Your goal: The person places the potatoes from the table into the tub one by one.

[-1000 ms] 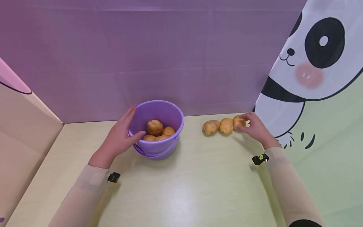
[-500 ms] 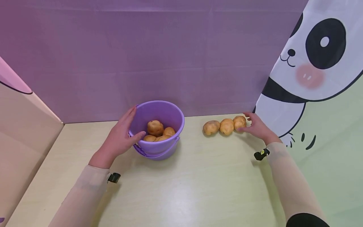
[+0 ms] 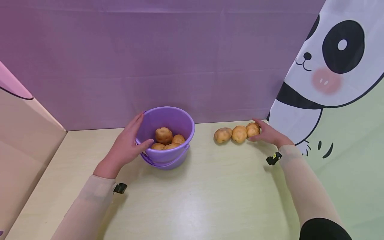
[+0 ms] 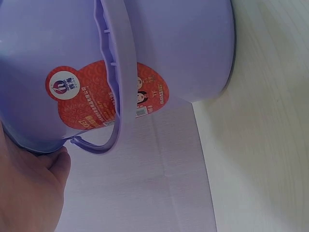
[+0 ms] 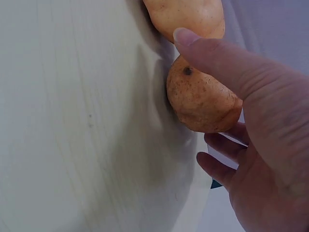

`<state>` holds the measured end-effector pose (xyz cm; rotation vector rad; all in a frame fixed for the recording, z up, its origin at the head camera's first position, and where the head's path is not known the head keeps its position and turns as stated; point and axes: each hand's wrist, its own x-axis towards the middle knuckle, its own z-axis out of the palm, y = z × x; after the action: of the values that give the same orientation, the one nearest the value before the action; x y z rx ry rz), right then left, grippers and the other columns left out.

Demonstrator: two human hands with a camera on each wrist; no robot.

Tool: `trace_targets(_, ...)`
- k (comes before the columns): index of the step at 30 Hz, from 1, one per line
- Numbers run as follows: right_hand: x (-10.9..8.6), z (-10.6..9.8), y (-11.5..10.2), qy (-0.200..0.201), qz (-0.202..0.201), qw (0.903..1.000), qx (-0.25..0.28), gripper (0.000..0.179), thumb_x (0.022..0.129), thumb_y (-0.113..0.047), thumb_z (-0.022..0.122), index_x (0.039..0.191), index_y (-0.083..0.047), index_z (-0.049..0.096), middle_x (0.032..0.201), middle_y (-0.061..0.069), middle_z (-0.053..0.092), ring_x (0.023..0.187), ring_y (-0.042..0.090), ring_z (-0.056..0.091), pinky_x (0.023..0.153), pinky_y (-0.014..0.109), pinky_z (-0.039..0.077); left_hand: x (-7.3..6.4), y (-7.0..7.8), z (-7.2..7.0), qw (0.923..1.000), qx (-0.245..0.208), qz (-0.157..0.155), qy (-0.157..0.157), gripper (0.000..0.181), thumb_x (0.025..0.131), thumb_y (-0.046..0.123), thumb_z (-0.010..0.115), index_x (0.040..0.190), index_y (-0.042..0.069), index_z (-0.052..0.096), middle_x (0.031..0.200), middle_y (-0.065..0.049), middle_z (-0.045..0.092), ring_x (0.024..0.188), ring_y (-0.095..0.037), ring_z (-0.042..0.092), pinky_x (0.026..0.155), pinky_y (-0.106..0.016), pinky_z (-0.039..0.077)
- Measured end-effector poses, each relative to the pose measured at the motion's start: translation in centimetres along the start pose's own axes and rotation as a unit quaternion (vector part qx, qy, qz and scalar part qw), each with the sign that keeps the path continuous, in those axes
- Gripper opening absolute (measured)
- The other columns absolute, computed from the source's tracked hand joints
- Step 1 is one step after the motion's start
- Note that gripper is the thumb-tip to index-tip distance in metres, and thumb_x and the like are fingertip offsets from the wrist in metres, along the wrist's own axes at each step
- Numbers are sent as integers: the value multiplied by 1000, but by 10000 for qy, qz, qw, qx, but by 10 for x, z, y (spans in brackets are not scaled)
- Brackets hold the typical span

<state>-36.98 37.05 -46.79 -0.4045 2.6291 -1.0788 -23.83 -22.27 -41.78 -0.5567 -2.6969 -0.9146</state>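
Left of centre, the left hand [image 3: 127, 143] holds the rim of a purple bucket [image 3: 175, 120], thumb lapped over its edge. At least four potatoes [image 3: 164, 136] lie inside; in the left wrist view, the bucket's handle [image 4: 126, 72] crosses a red label [image 4: 87, 104]. Right of centre, a row of three loose potatoes [image 3: 239, 134] sits on the pale table [image 3: 180, 206]. The right hand [image 3: 268, 133], thumb and fingers spread, partly hides the rightmost; I cannot tell whether they touch. A printed panda [image 3: 327, 60] fills the upper right.
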Motion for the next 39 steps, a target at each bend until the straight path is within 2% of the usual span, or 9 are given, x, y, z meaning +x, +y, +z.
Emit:
trace_targets(5,1,2,-1,-13,92,10000,-34,112,93,-24,91,176,-1,18,178,28,21,163,49,22,132,69,17,1,1,0,10000,-3,-20,-19,99,103,41,75,176,4,21,184,-13,19,167,-44,22,128,-72,27)
trace_targets(10,0,5,2,151,92,9998,-24,105,94,-24,90,173,1,25,176,27,27,160,48,28,132,67,19,1,2,-1,10000,35,-61,-31,99,103,41,76,177,5,21,184,-12,18,167,-45,22,128,-73,27)
trace_targets(18,3,8,9,643,-181,9976,-181,93,92,-22,91,161,10,37,152,31,50,133,46,54,120,59,41,3,3,-2,10000,67,-48,-47,99,103,42,75,177,5,20,184,-13,18,167,-45,22,128,-73,26)
trace_targets(28,0,7,11,824,-180,9964,-9,84,94,-21,88,157,8,41,142,27,55,122,39,59,109,48,48,3,4,-2,10000,41,-67,-45,99,103,40,75,177,5,20,184,-14,18,167,-46,21,128,-73,26)
trace_targets(35,-3,9,12,945,-263,9951,108,82,94,-20,85,156,10,41,144,29,53,124,41,57,111,49,44,1,5,-3,9999,-8,-114,-67,99,103,40,75,177,6,19,184,-13,17,167,-46,21,128,-73,26)
trace_targets(39,-6,8,10,1050,-299,9940,-9,76,96,-22,83,154,8,43,143,27,52,122,38,56,106,44,46,-1,5,-2,9999,-23,-127,-72,99,103,40,76,177,6,19,185,-13,17,167,-45,21,128,-73,26)
